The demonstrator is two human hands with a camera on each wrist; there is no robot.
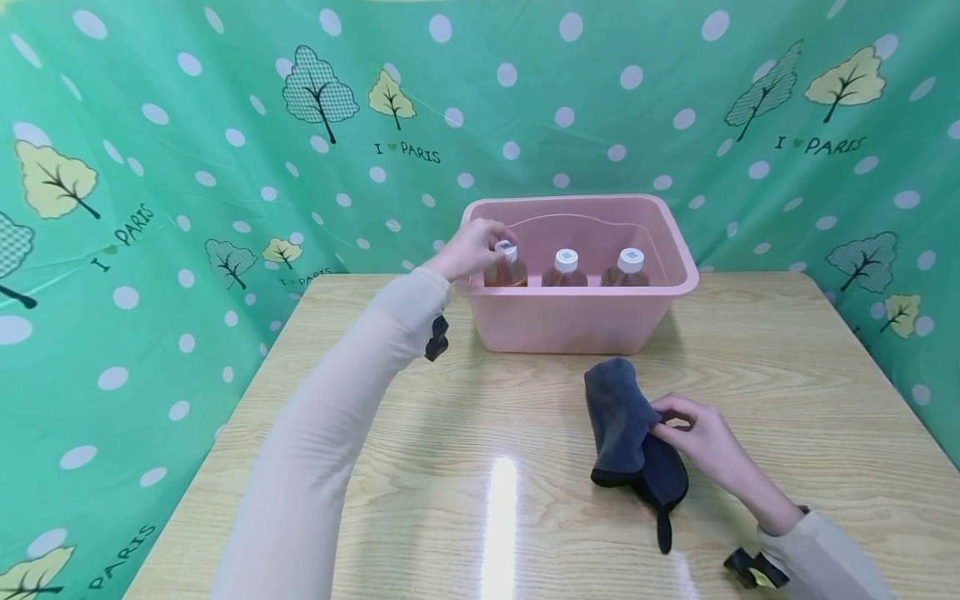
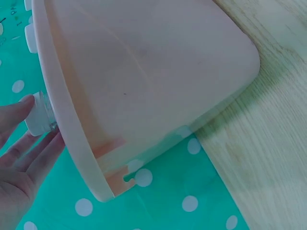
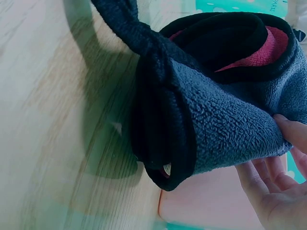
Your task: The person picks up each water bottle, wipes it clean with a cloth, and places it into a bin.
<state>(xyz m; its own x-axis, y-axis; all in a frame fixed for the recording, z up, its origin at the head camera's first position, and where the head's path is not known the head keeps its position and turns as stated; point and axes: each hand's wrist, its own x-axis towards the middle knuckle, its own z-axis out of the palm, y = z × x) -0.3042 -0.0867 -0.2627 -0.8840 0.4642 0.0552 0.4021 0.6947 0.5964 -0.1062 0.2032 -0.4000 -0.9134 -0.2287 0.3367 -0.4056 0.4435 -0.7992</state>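
My left hand (image 1: 476, 247) reaches over the left front rim of a pink plastic bin (image 1: 566, 321). It grips the white cap (image 2: 41, 115) of a clear bottle (image 1: 506, 273) with amber liquid, thumb on one side and fingers on the other. The bottle's lower part is hidden behind the bin wall. In front of the bin, my right hand (image 1: 693, 431) pinches a folded grey-blue towel (image 1: 615, 417) with black edging and a black hanging loop (image 1: 664, 532). The right wrist view shows pink cloth (image 3: 268, 50) inside the towel's fold.
Two more white-capped bottles, a middle bottle (image 1: 566, 271) and a right bottle (image 1: 627, 271), stand in the bin. The bin sits at the back of a wood-grain table (image 1: 420, 492). A green dotted curtain (image 1: 525, 100) hangs behind and at both sides.
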